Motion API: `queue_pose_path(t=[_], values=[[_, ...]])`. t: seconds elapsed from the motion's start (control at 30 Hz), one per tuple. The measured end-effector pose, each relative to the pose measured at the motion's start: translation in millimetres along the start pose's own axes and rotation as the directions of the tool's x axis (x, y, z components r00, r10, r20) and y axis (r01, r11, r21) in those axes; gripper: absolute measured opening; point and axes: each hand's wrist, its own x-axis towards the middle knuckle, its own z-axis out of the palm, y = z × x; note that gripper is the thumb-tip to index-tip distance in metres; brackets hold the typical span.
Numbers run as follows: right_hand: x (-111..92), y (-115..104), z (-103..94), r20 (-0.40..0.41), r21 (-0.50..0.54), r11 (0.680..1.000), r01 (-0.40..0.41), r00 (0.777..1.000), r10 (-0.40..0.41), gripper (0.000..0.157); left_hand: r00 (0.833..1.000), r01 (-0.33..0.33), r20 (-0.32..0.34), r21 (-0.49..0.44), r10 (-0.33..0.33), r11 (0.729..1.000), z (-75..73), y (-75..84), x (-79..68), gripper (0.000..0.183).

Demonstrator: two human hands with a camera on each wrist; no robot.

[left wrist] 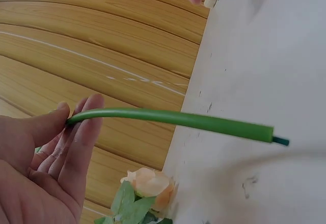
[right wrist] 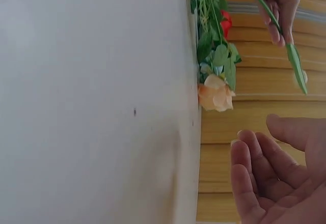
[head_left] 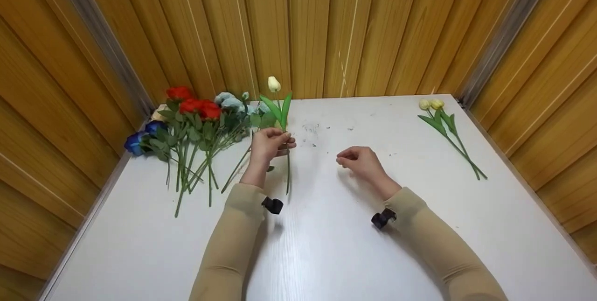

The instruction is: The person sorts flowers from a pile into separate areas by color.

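My left hand (head_left: 267, 146) pinches a white tulip (head_left: 274, 84) by its stem between thumb and fingers, just below the green leaves. The tulip stands upright above the table, its stem hanging down past the hand. In the left wrist view the green stem (left wrist: 178, 120) reaches out from the fingertips, with a thin dark tip at its cut end. My right hand (head_left: 363, 164) hovers over the table to the right of the tulip, fingers loosely curled. Nothing lies between its thumb and fingers in the right wrist view, where the palm (right wrist: 277, 183) faces up.
Red roses (head_left: 205, 108), blue roses (head_left: 136, 143) and pale blue flowers (head_left: 228, 101) lie in a bunch on the left of the white table (head_left: 322, 249). A peach rose (right wrist: 216, 94) lies near the table's edge. Two pale yellow tulips (head_left: 437, 104) lie far right. Wood-patterned walls (head_left: 308, 30) enclose the table.
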Motion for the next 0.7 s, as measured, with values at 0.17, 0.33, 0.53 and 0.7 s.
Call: queue_pose_path(t=[0.17,0.33,0.53,0.7], values=[[-4.5,-10.5,19.8,0.047,0.099,0.995,0.012,0.999,-0.017,0.023,0.999,-0.018,0.038,-0.020,0.019,1.000,17.0,-1.0,-1.9,0.012],[-7.0,-15.9,34.4,0.084,0.185,0.982,0.033,0.995,-0.049,0.026,0.997,-0.019,0.070,-0.022,0.020,1.000,31.2,-2.5,-3.9,0.010],[-10.3,-21.3,44.6,0.131,0.295,0.956,-0.003,0.991,-0.037,0.029,0.993,-0.039,0.108,-0.053,0.044,0.998,45.0,-5.7,-4.6,0.009],[-11.8,-23.3,50.4,0.115,0.380,0.924,-0.033,0.993,-0.012,0.031,0.992,-0.048,0.109,-0.078,0.057,0.996,56.2,-7.2,-4.7,0.009]])
